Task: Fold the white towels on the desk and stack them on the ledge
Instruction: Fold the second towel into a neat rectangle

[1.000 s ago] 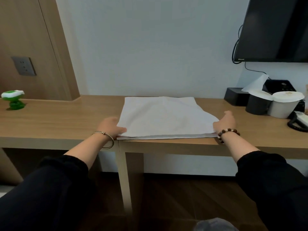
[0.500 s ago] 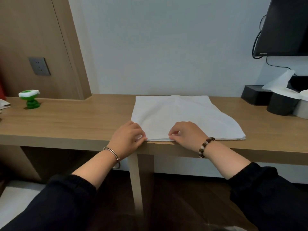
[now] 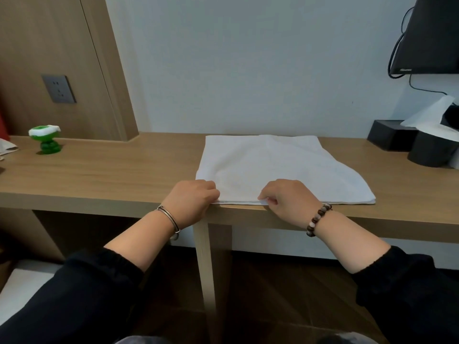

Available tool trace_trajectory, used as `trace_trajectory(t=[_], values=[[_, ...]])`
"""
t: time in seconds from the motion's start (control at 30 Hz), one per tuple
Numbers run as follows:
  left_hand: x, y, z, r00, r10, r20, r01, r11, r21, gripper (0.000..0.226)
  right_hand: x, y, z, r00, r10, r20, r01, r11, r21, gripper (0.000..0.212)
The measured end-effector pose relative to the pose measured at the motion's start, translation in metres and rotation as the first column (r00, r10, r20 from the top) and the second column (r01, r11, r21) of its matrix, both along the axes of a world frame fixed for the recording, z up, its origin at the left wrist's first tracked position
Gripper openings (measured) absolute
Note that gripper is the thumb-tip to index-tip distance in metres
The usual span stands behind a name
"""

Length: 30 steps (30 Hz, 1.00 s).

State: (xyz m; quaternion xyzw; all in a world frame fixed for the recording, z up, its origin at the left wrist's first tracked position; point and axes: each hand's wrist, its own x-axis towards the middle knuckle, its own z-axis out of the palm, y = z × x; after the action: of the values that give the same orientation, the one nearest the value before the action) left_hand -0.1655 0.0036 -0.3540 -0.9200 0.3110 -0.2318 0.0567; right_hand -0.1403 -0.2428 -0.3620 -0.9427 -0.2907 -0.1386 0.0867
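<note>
Pinches the towel (image 3: 273, 165) at its near-left corner with the left hand (image 3: 191, 202), fingers curled on the hem. Grips the middle of the near hem with the right hand (image 3: 288, 199), shifted in from the right corner since a second ago. Leaves the towel flat, near hem along the front edge of the bench (image 3: 111, 175). Looks like a regrip for the next fold; no stacking yet.
</note>
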Motion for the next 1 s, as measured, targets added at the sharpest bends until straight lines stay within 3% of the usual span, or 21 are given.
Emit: trace_trajectory(t=[0.2, 0.47, 0.63, 0.7, 0.8, 0.9, 1.0], values=[[0.003, -0.004, -0.006, 0.999, 0.049, -0.024, -0.050, 0.997, -0.067, 0.013, -0.008, 0.001, -0.004, 0.995, -0.001, 0.100, -0.006, 0.998, 0.064, 0.023], [0.001, 0.003, -0.010, 0.997, -0.017, -0.070, 0.001, 0.974, -0.227, 0.012, -0.015, -0.002, -0.006, 0.998, -0.040, 0.057, 0.036, 0.996, 0.076, 0.019], [-0.006, 0.002, -0.010, 0.996, -0.049, -0.076, 0.027, 0.963, -0.267, 0.011, -0.020, 0.001, -0.003, 0.993, -0.060, 0.102, 0.065, 0.997, -0.045, 0.015], [-0.009, -0.003, -0.011, 0.996, -0.060, -0.065, 0.040, 0.962, -0.269, 0.011, -0.022, -0.001, 0.004, 0.995, -0.085, 0.047, 0.089, 0.992, -0.090, 0.017], [-0.010, -0.014, -0.010, 0.996, -0.065, -0.068, 0.044, 0.960, -0.276, 0.015, -0.009, -0.003, 0.031, 0.961, -0.173, -0.214, 0.183, 0.983, 0.026, 0.033], [-0.008, -0.026, -0.008, 0.991, -0.096, -0.096, 0.065, 0.955, -0.288, 0.014, 0.024, 0.010, 0.047, 0.941, -0.282, -0.188, 0.320, 0.924, 0.211, 0.030], [-0.007, -0.034, -0.006, 0.983, -0.092, -0.159, 0.042, 0.956, -0.291, 0.015, 0.057, 0.033, 0.044, 0.894, -0.382, -0.232, 0.425, 0.888, 0.174, 0.037]])
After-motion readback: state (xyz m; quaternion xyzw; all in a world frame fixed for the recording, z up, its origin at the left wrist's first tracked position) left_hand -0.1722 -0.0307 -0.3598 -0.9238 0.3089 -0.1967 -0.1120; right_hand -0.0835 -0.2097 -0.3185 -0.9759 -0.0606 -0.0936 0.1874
